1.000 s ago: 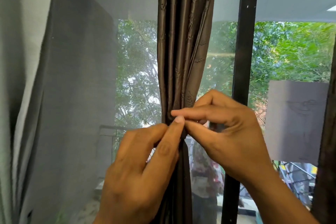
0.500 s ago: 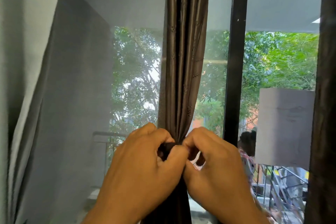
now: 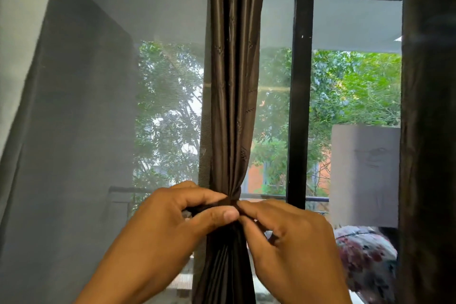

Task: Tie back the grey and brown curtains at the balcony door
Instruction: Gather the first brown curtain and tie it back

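Note:
A brown curtain [image 3: 234,86] hangs gathered into a narrow bundle in the middle of the balcony door. A dark tie band [image 3: 222,203] cinches it at hand height. My left hand [image 3: 172,227] pinches the band's left end between thumb and fingers. From the right, my right hand [image 3: 283,234] pinches the band where it meets the bundle. A grey curtain [image 3: 19,44] hangs at the far left, with a sheer grey panel [image 3: 81,131] beside it.
The black door frame [image 3: 299,106] stands right of the bundle. Another dark curtain [image 3: 429,131] fills the right edge. Outside are trees, a balcony railing [image 3: 318,198], a pale board [image 3: 365,175] and a floral cloth [image 3: 365,252].
My view has tilted upward, so the hands sit lower in the frame. My fingers went from pointing along the band to pinching it, and the left hand now draws one end out to the left.

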